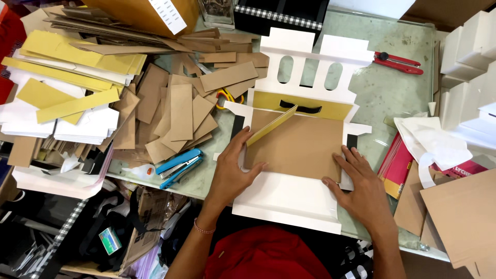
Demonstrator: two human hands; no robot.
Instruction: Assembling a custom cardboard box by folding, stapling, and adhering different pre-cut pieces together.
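Observation:
A flat white die-cut card blank (289, 199) with cut-out slots lies on the glass table top. On its middle rests a brown cardboard panel (302, 147). My left hand (232, 170) presses the panel's left edge, fingers spread, beside a narrow yellow strip (271, 125) that stands tilted above the panel. My right hand (359, 188) lies flat on the panel's lower right corner and the white blank. Neither hand grips anything.
Loose brown card pieces (175, 111) and yellow and white sheets (67, 98) pile at the left. A blue stapler (179, 165) and a glue bottle (138, 171) lie at the table's front edge. A red cutter (398, 62), white folded boxes (473, 67) and brown card (460, 212) sit right.

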